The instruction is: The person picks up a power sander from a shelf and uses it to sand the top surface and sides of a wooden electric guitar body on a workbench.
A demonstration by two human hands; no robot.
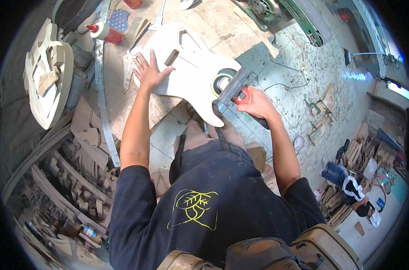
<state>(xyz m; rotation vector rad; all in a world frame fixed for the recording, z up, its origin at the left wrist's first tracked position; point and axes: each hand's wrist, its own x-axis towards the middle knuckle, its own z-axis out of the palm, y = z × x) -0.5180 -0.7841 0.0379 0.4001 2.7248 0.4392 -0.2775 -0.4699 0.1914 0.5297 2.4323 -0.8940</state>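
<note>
My left hand (149,74) lies with spread fingers on a white guitar body (184,78), which rests on a worn wooden bench top (157,110) and juts past its edge. My right hand (254,103) grips a red and black power sander (239,95) with a yellow-rimmed round pad and a grey cylindrical part across it. The tool is at the body's right side, touching or just over the surface; I cannot tell which. Just left of the body are a white glue bottle (112,35) with a red cap and a long metal straightedge (100,76).
A pale guitar body (49,76) holding offcuts sits at left, above stacked wood scraps (78,193). A green machine (312,31) stands top right. Cables and a green clamped piece (314,108) lie on the tiled floor (285,58). Lumber and mixed items (353,157) crowd the lower right.
</note>
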